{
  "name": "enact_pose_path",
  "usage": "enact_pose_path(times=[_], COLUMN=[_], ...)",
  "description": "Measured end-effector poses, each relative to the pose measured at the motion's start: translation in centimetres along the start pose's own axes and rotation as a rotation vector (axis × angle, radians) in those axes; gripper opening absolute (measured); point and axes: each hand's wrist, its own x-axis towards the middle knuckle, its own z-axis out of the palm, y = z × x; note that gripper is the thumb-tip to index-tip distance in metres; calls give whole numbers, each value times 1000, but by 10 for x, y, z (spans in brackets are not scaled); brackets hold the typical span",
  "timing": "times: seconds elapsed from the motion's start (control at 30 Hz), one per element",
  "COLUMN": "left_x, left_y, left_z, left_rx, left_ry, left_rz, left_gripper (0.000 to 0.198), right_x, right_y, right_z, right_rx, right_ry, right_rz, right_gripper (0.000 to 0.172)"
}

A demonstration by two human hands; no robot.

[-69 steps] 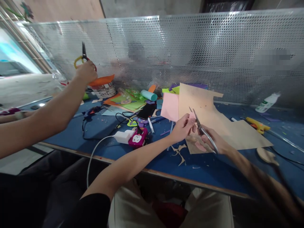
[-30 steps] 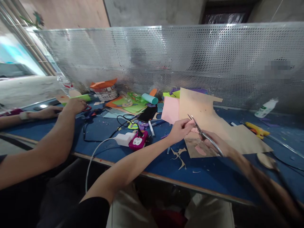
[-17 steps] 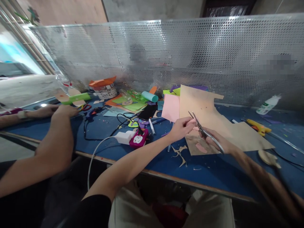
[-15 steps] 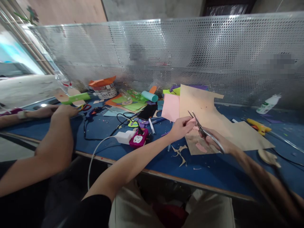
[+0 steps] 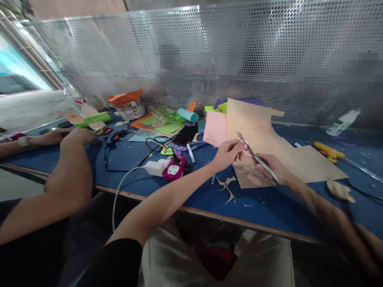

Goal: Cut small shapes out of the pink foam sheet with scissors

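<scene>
My left hand [image 5: 229,154] is closed in a pinch on a small pink paper piece [image 5: 241,146]. The fingers of my right hand [image 5: 271,167] are wrapped round a pair of metal scissors [image 5: 259,160], whose blades point up and to the left beside the pinched piece. Below both hands lies a large tan paper sheet [image 5: 249,119] with a cut-out edge. A pink sheet [image 5: 216,126] sits against its left side, and a pink scrap [image 5: 253,178] rests on its lower part.
A magenta power adapter [image 5: 174,169] with a white plug is left of my hands. Tan scraps [image 5: 226,187] lie near the table edge. At right are a yellow glue gun [image 5: 328,152] and a white bottle [image 5: 342,122]. Another person's hands [image 5: 78,136] are at far left.
The scissor blades look closer together than before. The view has tilted down slightly, so the table items appear higher. Both hands keep their holds.
</scene>
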Motion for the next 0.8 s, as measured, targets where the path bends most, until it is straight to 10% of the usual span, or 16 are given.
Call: enact_pose_path(times=[0.43,0.8], left_x=[-4,-1], left_y=[2,-2], left_z=[3,2], left_rx=[35,8], left_ry=[-93,13], left_rz=[49,65], left_gripper=[45,50], right_x=[-9,-1], right_y=[-7,3], right_z=[-5,-1], right_rx=[131,141], right_ry=[-148,50], right_rz=[2,-29], right_gripper=[58,52])
